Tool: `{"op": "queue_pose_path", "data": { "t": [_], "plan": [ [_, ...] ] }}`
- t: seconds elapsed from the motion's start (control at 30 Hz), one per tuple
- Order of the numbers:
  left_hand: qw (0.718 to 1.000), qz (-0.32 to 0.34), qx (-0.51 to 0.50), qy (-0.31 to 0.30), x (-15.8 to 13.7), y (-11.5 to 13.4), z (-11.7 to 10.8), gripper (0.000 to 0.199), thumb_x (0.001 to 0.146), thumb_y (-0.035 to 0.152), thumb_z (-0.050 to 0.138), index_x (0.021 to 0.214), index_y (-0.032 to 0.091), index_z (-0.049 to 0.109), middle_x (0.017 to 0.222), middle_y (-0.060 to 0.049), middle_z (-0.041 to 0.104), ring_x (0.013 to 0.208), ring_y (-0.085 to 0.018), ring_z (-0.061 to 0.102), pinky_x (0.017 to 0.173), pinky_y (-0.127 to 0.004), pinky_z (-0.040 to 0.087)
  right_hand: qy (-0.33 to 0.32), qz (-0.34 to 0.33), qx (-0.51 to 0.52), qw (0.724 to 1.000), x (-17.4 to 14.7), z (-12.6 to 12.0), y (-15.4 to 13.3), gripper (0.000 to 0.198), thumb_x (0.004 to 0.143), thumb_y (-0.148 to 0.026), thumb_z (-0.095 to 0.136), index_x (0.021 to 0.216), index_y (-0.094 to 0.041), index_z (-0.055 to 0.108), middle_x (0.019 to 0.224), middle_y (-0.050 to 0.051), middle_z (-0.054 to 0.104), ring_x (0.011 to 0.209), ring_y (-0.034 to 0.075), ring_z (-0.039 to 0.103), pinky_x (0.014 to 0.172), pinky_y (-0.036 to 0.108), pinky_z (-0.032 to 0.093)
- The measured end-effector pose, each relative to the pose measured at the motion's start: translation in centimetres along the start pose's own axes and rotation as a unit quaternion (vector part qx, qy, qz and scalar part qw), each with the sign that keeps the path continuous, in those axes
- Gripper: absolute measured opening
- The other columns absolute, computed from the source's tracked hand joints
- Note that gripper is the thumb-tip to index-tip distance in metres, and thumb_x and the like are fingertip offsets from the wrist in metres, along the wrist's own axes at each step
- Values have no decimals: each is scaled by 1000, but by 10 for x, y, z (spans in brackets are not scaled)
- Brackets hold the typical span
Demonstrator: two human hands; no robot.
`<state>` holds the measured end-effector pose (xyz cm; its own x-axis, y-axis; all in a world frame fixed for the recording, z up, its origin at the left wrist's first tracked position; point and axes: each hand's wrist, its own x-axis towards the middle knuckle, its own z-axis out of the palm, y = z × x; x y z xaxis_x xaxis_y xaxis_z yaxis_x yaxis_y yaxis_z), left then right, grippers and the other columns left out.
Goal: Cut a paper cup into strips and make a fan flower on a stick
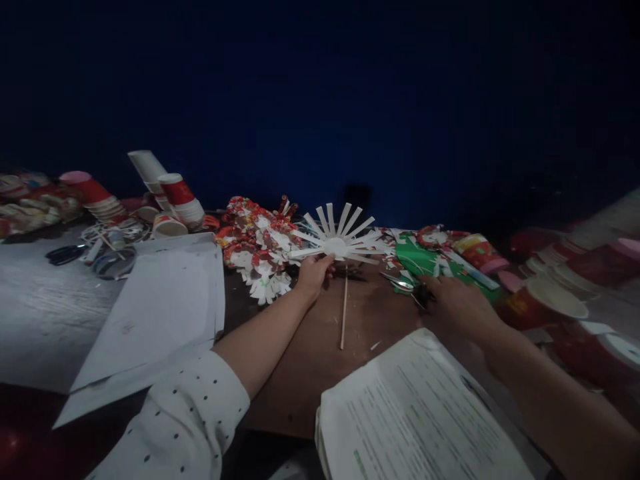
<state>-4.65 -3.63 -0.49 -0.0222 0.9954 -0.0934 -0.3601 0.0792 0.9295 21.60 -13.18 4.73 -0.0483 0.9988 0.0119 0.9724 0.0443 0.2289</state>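
Note:
My left hand [314, 275] pinches the near edge of a white paper cup [336, 248] cut into strips, which spread out like a fan around its round base. My right hand [457, 303] is closed on the handles of a pair of scissors [403, 284]. The blades point left and stay apart from the cut cup. Between the hands, a thin wooden stick [344, 317] lies on the brown table [290, 387]. To the left of the cup is a heap of red and white cut cups [263, 243].
White paper sheets [165, 313] lie at left, beyond them a roll of tape [114, 263] and stacked paper cups [181, 200]. A printed booklet [415, 407] lies in front. Green card [425, 257] and blurred red cups [545, 300] are at right.

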Motion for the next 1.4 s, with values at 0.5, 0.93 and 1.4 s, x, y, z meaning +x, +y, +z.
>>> {"op": "queue_pose_path", "data": {
  "t": [0.5,0.93,1.4],
  "plan": [
    [995,-58,-72,22,1,19,26,13,73,18,69,85,14,63,73,1,66,55,-6,58,43,-14,38,-40,32,632,773,1,0,-27,39,70,-29,57,108,-19,54,73,2,69,64,17,64,54,25,43],
    [994,-22,-107,1,36,-2,37,23,68,25,75,85,14,64,74,1,67,51,-5,54,47,-16,39,-71,14,651,756,47,34,-66,27,76,-37,61,97,-21,64,72,0,69,59,14,62,51,23,46],
    [987,-56,-139,-60,40,-6,39,21,70,28,75,78,13,63,69,2,62,59,-6,57,50,-16,41,-95,97,724,677,39,22,-70,49,66,-45,75,108,-22,66,73,1,68,58,11,61,41,17,41]
  ]
}}
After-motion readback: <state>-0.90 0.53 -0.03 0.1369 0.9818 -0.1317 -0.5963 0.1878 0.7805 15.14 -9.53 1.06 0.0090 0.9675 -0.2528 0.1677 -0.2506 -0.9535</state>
